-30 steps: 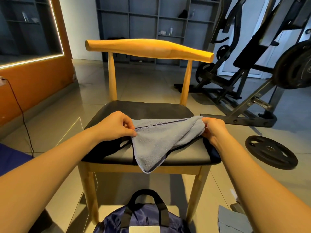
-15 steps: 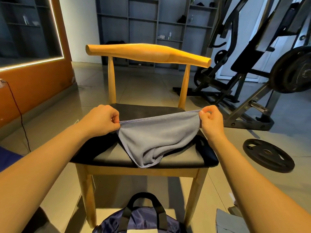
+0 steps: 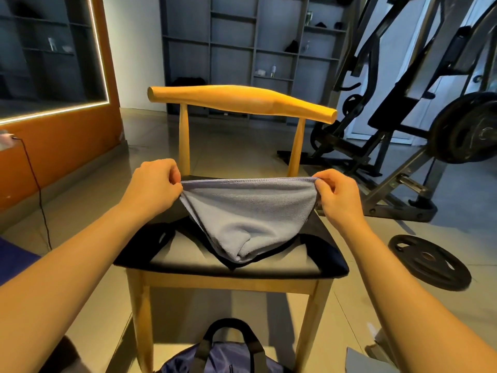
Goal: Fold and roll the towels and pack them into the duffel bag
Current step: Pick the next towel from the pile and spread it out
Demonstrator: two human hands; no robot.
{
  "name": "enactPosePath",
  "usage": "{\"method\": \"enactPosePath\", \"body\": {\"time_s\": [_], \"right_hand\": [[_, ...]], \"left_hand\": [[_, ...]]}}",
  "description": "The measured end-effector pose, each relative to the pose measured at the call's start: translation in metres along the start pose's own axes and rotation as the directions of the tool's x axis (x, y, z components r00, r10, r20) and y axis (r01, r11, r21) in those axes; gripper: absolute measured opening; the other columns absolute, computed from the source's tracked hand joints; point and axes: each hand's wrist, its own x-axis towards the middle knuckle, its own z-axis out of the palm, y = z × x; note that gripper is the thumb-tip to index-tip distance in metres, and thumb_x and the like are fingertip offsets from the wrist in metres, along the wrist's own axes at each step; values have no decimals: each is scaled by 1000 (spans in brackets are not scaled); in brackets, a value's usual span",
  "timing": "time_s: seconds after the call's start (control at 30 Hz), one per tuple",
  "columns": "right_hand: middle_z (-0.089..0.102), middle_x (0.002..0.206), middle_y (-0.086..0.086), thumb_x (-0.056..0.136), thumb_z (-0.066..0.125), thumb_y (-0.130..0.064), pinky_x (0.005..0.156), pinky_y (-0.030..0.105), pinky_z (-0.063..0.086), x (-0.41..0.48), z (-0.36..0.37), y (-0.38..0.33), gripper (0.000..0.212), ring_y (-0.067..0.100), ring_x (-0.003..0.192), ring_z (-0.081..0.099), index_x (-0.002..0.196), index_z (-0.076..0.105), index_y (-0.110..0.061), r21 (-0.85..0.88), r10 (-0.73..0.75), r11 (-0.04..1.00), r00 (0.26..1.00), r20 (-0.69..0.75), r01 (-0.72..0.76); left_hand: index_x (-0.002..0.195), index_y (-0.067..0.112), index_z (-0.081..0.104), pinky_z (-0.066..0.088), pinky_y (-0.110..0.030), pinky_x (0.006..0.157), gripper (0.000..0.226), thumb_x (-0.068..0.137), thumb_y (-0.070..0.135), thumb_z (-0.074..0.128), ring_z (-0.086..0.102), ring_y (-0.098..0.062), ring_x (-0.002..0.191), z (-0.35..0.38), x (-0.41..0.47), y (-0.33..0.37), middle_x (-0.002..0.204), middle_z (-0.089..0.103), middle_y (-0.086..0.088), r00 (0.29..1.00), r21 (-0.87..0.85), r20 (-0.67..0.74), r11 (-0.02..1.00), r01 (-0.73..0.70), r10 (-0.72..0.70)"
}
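A grey-blue towel (image 3: 250,211) hangs over the chair's black seat (image 3: 269,265), stretched tight along its top hem. My left hand (image 3: 154,188) pinches the towel's left top corner. My right hand (image 3: 337,196) pinches its right top corner. The towel's lower part sags to a point that rests on the seat. A dark cloth (image 3: 150,243) lies spread under it on the seat. The navy duffel bag (image 3: 223,358) with black handles sits on the floor below the chair's front edge, partly cut off by the frame.
The wooden chair (image 3: 242,102) has a curved backrest. A weight plate (image 3: 429,261) lies on the floor to the right, a weight machine (image 3: 403,117) behind it. An orange wall (image 3: 53,146) with a cable stands left. Grey shelving (image 3: 234,49) fills the back.
Both hands have lifted the towel's top corners off the seat and drawn them apart, so the hem is now taut and higher. The towel now hangs instead of lying crumpled.
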Motion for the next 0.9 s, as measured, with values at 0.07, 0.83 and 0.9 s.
{"method": "enactPosePath", "body": {"time_s": [0.07, 0.83, 0.9], "right_hand": [[69, 86, -13, 101, 56, -12, 77, 38, 59, 1, -4, -11, 19, 8, 83, 66, 94, 69, -24, -6, -18, 1000, 1000, -23, 18], [73, 96, 6, 100, 58, -11, 75, 39, 60, 16, -101, -198, 15, 23, 92, 69, 99, 73, -13, 182, 89, 981, 992, -88, -72], [72, 94, 6, 101, 58, -9, 69, 32, 58, 10, -105, -208, 15, 21, 88, 69, 98, 72, -11, 245, 126, 964, 989, -76, -104]], "left_hand": [[91, 19, 65, 57, -38, 77, 11, 91, 10, 71, 61, -16, 78, -7, 0, 1, 84, 64, 3, 999, -27, -27, 999, -22, 21], [102, 12, 76, 59, -32, 82, 13, 90, 15, 75, 69, -23, 101, -166, 6, 29, 106, 73, -8, 978, -715, 158, 668, 207, -134], [95, 14, 76, 56, -28, 75, 4, 91, 14, 74, 67, -22, 98, -176, 3, 28, 101, 72, -7, 979, -704, 160, 681, 201, -124]]}}
